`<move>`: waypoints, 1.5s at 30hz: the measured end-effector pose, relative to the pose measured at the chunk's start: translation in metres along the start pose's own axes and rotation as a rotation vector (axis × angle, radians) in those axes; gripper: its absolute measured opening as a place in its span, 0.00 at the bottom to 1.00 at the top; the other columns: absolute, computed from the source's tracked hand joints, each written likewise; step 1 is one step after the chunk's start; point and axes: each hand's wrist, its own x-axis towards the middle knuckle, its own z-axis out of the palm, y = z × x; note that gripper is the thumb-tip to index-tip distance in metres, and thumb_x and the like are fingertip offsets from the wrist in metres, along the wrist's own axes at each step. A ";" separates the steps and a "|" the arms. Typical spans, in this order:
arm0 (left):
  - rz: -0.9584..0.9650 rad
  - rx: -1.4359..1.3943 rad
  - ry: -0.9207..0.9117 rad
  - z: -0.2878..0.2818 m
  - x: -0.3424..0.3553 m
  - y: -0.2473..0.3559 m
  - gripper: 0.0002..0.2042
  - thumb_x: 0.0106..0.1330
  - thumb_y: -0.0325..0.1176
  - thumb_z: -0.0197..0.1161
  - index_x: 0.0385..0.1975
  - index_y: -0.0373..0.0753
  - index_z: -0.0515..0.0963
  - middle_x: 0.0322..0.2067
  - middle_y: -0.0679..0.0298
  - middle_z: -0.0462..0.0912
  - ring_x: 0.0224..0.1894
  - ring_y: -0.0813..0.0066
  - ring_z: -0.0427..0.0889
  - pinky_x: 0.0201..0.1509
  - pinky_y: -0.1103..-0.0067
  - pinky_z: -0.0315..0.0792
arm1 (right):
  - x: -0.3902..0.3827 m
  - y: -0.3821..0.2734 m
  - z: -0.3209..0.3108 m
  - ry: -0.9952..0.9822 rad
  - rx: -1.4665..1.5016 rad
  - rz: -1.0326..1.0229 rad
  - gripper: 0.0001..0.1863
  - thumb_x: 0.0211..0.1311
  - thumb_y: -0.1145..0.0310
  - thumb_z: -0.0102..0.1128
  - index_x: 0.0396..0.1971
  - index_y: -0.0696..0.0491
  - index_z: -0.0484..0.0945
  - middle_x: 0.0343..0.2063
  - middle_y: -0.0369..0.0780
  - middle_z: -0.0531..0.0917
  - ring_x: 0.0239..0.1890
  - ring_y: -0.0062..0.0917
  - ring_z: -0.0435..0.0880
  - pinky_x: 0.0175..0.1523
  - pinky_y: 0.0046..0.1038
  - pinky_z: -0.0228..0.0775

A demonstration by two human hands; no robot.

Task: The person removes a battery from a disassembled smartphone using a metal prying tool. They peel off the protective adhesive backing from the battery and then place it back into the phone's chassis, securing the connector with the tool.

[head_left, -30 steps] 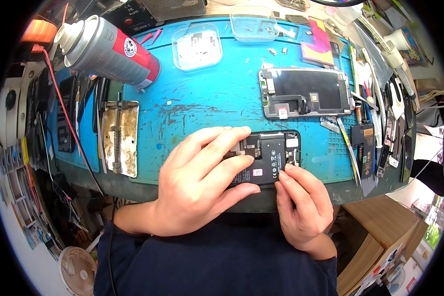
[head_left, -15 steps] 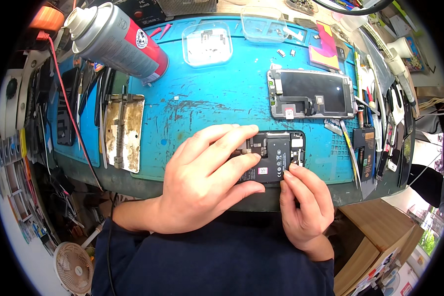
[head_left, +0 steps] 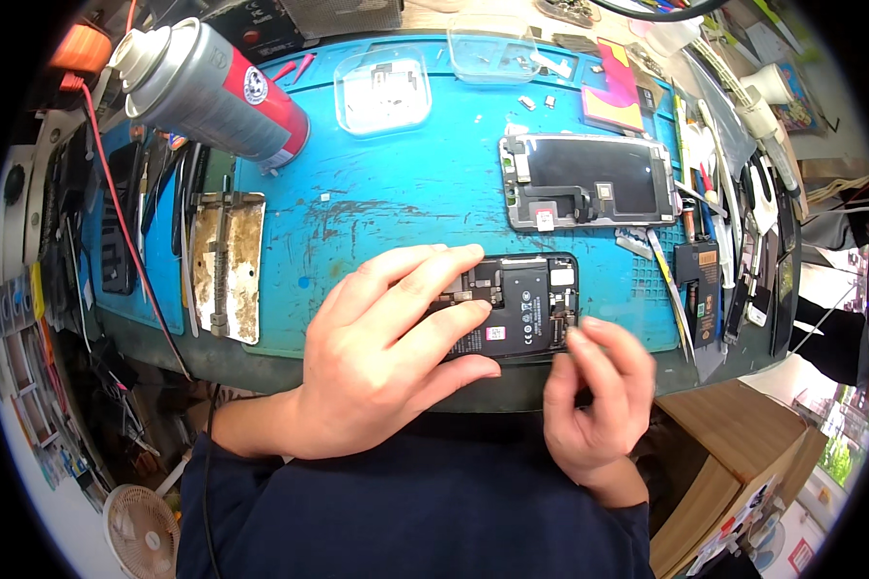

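Observation:
An opened phone (head_left: 531,299) lies on the blue work mat (head_left: 386,212), with its dark battery and small inner parts showing. My left hand (head_left: 377,357) spreads across its left half: two fingertips rest on the inside and far rim, and the thumb stretches along the near edge. That hand covers the phone's left end. At the phone's near right corner, my right hand (head_left: 599,405) has thumb and forefinger drawn together just off the edge. Whatever may be between those fingertips is too small to make out. Beyond the phone, to the right, sits a detached screen assembly (head_left: 603,183) with a flex cable.
A spray can (head_left: 217,92) stands at the back left, near a clear tray of small parts (head_left: 384,92). A stained metal holder (head_left: 227,265) lies left. Tweezers, blades and a loose battery (head_left: 695,289) crowd the right side. A wooden cabinet (head_left: 734,434) stands below.
My right fingertips have drawn off the phone's near right corner, slightly to the right. The left hand keeps its place on the phone. The whole view has shifted a little.

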 end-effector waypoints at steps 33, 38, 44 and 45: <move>0.027 0.024 0.004 0.000 -0.001 -0.002 0.25 0.43 0.38 0.82 0.42 0.36 0.85 0.56 0.53 0.84 0.54 0.52 0.82 0.56 0.64 0.79 | 0.003 0.003 0.007 -0.047 -0.143 0.019 0.21 0.55 0.71 0.74 0.50 0.58 0.86 0.50 0.42 0.82 0.26 0.24 0.70 0.33 0.27 0.67; 0.030 0.003 0.033 -0.001 -0.003 -0.001 0.24 0.44 0.38 0.81 0.42 0.36 0.85 0.55 0.53 0.84 0.54 0.53 0.82 0.55 0.65 0.79 | 0.006 0.001 0.008 -0.063 -0.137 -0.008 0.20 0.55 0.72 0.74 0.50 0.57 0.86 0.50 0.41 0.82 0.28 0.24 0.71 0.34 0.27 0.68; 0.013 -0.020 0.080 0.001 -0.007 -0.001 0.22 0.46 0.40 0.79 0.41 0.37 0.84 0.57 0.58 0.83 0.56 0.56 0.82 0.55 0.66 0.79 | 0.009 -0.001 0.002 -0.124 -0.101 0.039 0.19 0.55 0.74 0.72 0.49 0.56 0.87 0.50 0.41 0.82 0.29 0.25 0.72 0.36 0.27 0.70; 0.014 -0.029 0.085 0.002 -0.008 -0.001 0.22 0.46 0.40 0.79 0.41 0.37 0.84 0.57 0.58 0.83 0.56 0.56 0.82 0.55 0.66 0.79 | 0.007 0.000 0.001 -0.139 -0.093 0.055 0.19 0.56 0.74 0.72 0.49 0.56 0.87 0.50 0.41 0.82 0.29 0.25 0.72 0.37 0.27 0.70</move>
